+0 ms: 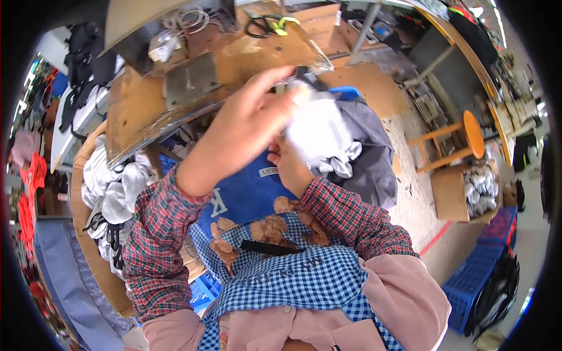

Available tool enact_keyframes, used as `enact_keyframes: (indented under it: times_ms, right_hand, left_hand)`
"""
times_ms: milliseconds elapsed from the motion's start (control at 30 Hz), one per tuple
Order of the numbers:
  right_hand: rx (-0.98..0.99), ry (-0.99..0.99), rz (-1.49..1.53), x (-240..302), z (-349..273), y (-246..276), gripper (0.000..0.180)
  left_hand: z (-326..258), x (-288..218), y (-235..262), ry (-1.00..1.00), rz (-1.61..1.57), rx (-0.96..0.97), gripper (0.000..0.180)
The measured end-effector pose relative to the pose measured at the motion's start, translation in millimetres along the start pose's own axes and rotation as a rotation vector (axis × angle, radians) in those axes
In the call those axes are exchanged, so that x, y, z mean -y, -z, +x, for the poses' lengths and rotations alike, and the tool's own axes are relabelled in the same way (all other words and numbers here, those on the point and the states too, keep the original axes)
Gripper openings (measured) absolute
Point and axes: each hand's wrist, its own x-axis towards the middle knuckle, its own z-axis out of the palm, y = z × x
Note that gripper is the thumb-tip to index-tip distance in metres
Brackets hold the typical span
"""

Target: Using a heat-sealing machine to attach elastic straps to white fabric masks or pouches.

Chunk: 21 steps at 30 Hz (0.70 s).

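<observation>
In front of my chest hangs a bunched white cloth (321,131), smeared by motion. My left hand (249,126) reaches over to its upper edge, with thumb and forefinger bent together on it; the fingertips are blurred. Lower down, my right hand (291,168) is closed on the cloth's left side, its fingers curled and partly hidden. A small dark piece (303,76) shows just past the left fingertips; I cannot make out what it is. Behind and right of the white cloth lies dark grey fabric (372,155), with a blue edge (345,92) at its top.
Ahead stands a worn wooden worktable (132,111) with black-handled scissors (263,26) on it. A cardboard box (79,193) of white garments (117,181) is at left. On the right are a wooden stool (473,134), another carton (453,196) and a blue crate (471,281).
</observation>
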Motion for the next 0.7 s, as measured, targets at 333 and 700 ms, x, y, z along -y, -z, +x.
enact_keyframes:
  times_ms: [333,700]
  right_hand:
    - [-0.212,0.012,0.038,19.9,10.3,63.7,0.015]
    - [0.362,1.145,-1.253,-135.1,74.8,264.9,0.028]
  left_hand:
    - [-78.0,-46.7,-21.4,-0.609,-0.323,0.485,0.023]
    - [-79.4,-92.8,-36.9,-0.758,-0.458,0.826,0.009]
